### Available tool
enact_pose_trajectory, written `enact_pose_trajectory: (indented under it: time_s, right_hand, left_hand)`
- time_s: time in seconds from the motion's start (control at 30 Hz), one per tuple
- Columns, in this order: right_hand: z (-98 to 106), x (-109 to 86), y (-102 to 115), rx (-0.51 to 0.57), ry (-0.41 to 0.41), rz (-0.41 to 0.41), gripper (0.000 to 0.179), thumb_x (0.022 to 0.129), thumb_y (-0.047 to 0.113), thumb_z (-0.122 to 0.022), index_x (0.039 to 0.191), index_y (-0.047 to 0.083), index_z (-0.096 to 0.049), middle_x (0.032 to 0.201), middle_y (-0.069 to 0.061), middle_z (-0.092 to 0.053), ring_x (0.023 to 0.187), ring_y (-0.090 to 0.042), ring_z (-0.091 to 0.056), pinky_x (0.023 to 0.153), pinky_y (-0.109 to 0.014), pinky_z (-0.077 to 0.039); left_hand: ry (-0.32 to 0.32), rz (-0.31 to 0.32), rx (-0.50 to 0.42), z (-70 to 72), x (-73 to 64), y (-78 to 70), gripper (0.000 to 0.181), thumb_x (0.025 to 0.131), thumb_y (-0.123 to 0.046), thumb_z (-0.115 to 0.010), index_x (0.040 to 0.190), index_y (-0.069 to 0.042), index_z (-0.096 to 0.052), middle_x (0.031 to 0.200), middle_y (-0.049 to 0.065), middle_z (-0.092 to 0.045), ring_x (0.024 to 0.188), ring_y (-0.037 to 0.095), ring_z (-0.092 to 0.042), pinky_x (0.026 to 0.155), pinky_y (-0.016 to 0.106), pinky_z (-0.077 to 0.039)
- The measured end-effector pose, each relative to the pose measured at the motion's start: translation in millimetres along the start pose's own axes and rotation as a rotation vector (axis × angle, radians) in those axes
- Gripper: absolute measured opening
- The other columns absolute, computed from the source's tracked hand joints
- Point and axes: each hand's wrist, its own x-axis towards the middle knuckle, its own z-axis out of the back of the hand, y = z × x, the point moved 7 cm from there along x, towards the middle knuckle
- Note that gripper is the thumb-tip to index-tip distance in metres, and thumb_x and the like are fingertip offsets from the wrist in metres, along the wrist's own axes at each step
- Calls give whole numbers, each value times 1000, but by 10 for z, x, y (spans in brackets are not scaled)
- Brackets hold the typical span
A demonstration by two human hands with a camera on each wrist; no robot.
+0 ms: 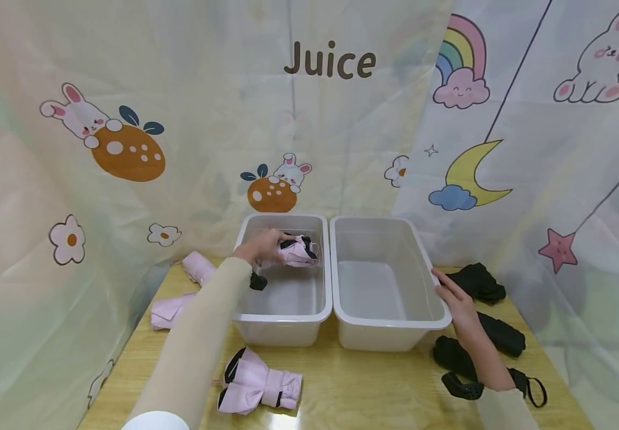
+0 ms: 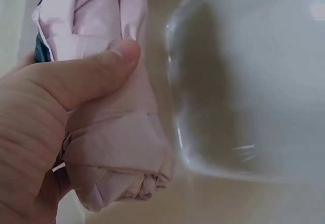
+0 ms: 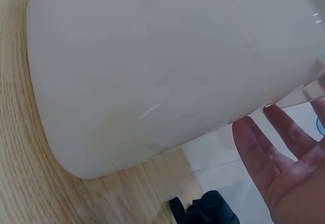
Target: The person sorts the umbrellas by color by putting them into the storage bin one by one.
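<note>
My left hand [image 1: 263,245] grips a rolled pink umbrella [image 1: 300,252] with black lining, over the back part of the left white bin [image 1: 282,318]. In the left wrist view the thumb of that hand [image 2: 56,92] lies across the pink fabric [image 2: 111,142], and its other fingers are mostly hidden beneath. My right hand [image 1: 459,307] is at the right side of the second white bin [image 1: 395,324], fingers extended and fingertips touching its rim. From the right wrist view, the fingertips of this hand [image 3: 289,163] meet the edge of the bin [image 3: 152,82].
Two pink umbrellas [image 1: 199,267] lie left of the bins, partly behind my left arm. Another pink umbrella [image 1: 261,382] is in front of the left bin. Several black folded umbrellas [image 1: 503,334] lie at the right on the wooden table [image 1: 363,388]. Printed cloth [image 1: 207,119] hangs behind.
</note>
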Motion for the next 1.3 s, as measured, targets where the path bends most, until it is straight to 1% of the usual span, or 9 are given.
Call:
enact_pose_trajectory:
  time_s: [0.13, 0.27, 0.4, 0.47, 0.6, 0.8, 1.0, 1.1, 1.3]
  right_hand:
    - [-10, -14, -18, 7, 1, -5, 58, 103, 37, -46, 155, 19, -28, 142, 3, -41, 104, -4, -57, 76, -26, -53]
    - [-6, -2, -17, 9, -11, 1, 57, 103, 36, -46, 154, 18, -29, 131, 13, -46, 102, -4, -58, 75, -26, -53]
    - [-2, 31, -7, 19, -7, 7, 57, 103, 35, -46, 155, 19, -29, 136, 9, -44, 103, -4, -57, 75, -25, -53]
    - [0, 48, -5, 26, -9, 5, 57, 103, 36, -47, 154, 19, -29, 141, 5, -42, 104, -5, -57, 76, -25, -52]
    - [3, 52, -21, 19, -16, -15, 58, 102, 37, -47, 154, 20, -29, 145, -1, -39, 104, -4, -56, 76, -25, -52]
    - [-4, 13, -40, 36, -9, -20, 58, 102, 36, -47, 154, 20, -29, 139, 7, -43, 104, -4, -57, 76, -25, -52]
    - [7, 33, -18, 58, -15, 9, 57, 103, 34, -48, 154, 19, -30, 133, 14, -47, 104, -5, -57, 76, -25, -52]
    - [12, 31, -40, 57, -19, -6, 56, 102, 34, -48, 154, 20, -31, 136, 12, -45, 104, -4, -57, 76, -25, -52]
    - [12, 2, -77, 43, -30, -34, 57, 102, 36, -48, 154, 21, -30, 146, 3, -39, 105, -3, -57, 77, -26, -53]
  left_hand:
    - [6, 3, -11, -78, 20, 18, 73, 66, -25, -91, 132, -30, -62, 117, 1, -66, 96, 20, -54, 85, 34, -44]
    - [-10, -14, -38, -102, 50, 22, 72, 65, -21, -91, 131, -29, -64, 117, -1, -66, 95, 18, -54, 85, 31, -45]
    - [-14, 0, -126, -117, 78, 34, 71, 66, -13, -90, 131, -24, -64, 119, 0, -65, 97, 18, -54, 86, 32, -46]
    - [-4, 15, -183, -137, 95, 49, 71, 66, -9, -90, 131, -22, -64, 119, 1, -65, 97, 20, -53, 85, 32, -47]
    - [20, 35, -243, -210, 135, 81, 70, 67, -6, -88, 132, -22, -63, 118, 2, -63, 97, 21, -52, 84, 31, -47]
    - [33, 46, -240, -361, 174, 142, 73, 66, -9, -89, 132, -22, -63, 124, 2, -62, 101, 19, -52, 91, 32, -45]
    - [29, 39, -250, -429, 242, 189, 74, 66, -8, -89, 133, -21, -62, 131, 4, -59, 106, 15, -51, 95, 31, -43]
    - [33, 37, -254, -462, 258, 189, 74, 65, -8, -89, 133, -21, -62, 129, 4, -60, 106, 15, -52, 95, 31, -43]
    - [58, 76, -264, -539, 220, 178, 70, 66, -8, -89, 130, -22, -65, 127, 0, -62, 106, 13, -53, 95, 32, -43]
